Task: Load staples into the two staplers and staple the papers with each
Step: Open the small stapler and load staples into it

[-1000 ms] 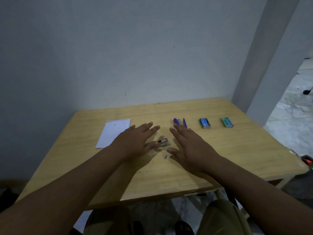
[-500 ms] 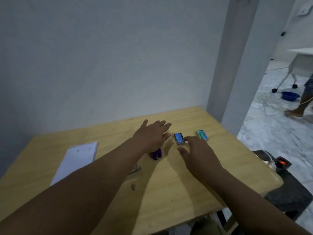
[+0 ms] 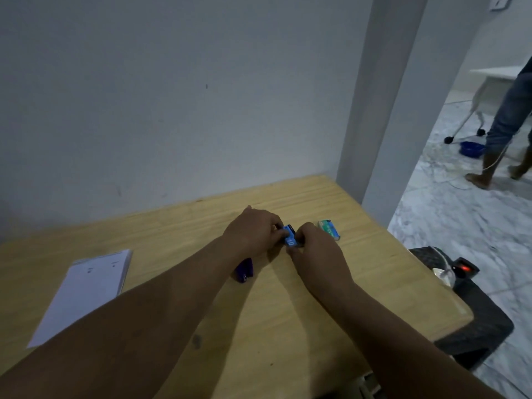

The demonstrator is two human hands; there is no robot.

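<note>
A small blue staple box (image 3: 289, 237) lies on the wooden table (image 3: 288, 312), and both hands pinch it. My left hand (image 3: 253, 231) grips its left end with curled fingers. My right hand (image 3: 313, 246) pinches its right end. A green staple box (image 3: 329, 228) lies just right of them. A purple stapler (image 3: 244, 271) shows partly under my left forearm. A stack of white papers (image 3: 86, 289) lies at the table's left. The second stapler is hidden.
A grey wall backs the table and a pillar (image 3: 374, 110) stands at its far right corner. A black stool (image 3: 472, 306) with a red-lit device sits by the right edge. A person's legs (image 3: 503, 125) cross the marble floor beyond.
Both hands have moved right, from lying flat near the small metal stapler to closing on the blue staple box. The camera has turned right.
</note>
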